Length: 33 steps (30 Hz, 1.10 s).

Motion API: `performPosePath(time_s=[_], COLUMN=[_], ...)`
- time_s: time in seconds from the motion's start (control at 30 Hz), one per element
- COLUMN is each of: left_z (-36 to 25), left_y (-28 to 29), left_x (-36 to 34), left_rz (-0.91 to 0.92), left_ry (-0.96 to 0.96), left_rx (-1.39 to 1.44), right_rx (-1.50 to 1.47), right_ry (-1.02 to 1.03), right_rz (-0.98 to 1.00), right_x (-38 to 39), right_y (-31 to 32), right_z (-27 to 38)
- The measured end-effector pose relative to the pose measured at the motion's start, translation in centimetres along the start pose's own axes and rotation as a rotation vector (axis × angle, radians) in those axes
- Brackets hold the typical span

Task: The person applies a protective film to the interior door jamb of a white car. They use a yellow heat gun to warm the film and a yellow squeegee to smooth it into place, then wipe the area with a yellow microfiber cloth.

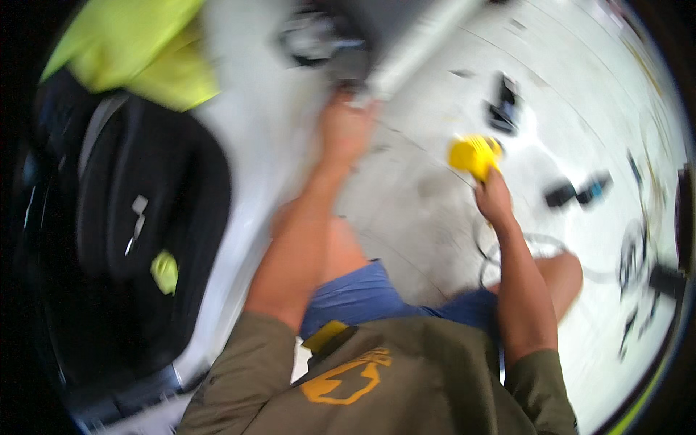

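Pale floor; black recess holding lime scrap; right fingers grip yellow tool; left fingers: cannot tell.

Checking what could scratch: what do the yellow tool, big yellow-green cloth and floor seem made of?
Yellow tool: probably hard plastic, from its even, opaque colour; blur hides the finish. Cloth: likely matte fabric, since it hangs in loose folds; fibre unclear. Floor: perhaps coated concrete or tile, glossy, with glare and thin lines.

Pale floor, greyish smudges, thin seams, bright light glare.
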<state>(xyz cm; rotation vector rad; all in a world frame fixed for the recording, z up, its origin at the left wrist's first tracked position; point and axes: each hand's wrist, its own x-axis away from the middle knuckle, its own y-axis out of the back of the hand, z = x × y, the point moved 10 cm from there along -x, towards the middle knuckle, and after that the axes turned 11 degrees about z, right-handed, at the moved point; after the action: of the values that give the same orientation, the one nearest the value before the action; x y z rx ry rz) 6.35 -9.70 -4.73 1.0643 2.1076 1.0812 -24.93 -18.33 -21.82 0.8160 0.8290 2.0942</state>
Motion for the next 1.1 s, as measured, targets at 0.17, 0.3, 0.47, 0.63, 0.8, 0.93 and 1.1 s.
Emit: performPosePath(time_s=[0.17, 0.3, 0.47, 0.63, 0.8, 0.93, 1.1], left_z=[-4.9, -5.9, -2.5, -3.5, -6.2, -8.9, -4.5], left_y=[5.1, 5.3, 4.3, 7.0, 6.2, 1.5, 3.9], left_x=[9.3, 25.1, 34.6, 25.0, 12.0, 8.1, 2.6], left_rz=[0.120, 0.832, 1.025, 0.676, 0.266, 0.398, 0.000], left_ry=[-0.280, -0.310, -0.076, 0.115, 0.004, -0.010, -0.084], left_rx=[-0.054, -0.282, -0.439, -0.053, 0.152, 0.283, 0.165], right_rx=[0.483, 0.546, 0.511, -0.497, -0.673, -1.069, -1.447], right_ry=[0.017, -0.036, -0.083, 0.358, 0.726, 0.249, 0.247], right_rz=[0.208, 0.366, 0.377, 0.434, 0.191, 0.195, 0.171], right_x=[0.2, 0.2, -2.2, -1.2, 9.3, 4.4, -3.5], right_y=[-10.0, -14.0, -12.8, -5.8, 2.9, 0.0, -1.0], right_z=[-2.1, -3.8, -5.6, 10.9, 24.1, 19.3, 16.1])
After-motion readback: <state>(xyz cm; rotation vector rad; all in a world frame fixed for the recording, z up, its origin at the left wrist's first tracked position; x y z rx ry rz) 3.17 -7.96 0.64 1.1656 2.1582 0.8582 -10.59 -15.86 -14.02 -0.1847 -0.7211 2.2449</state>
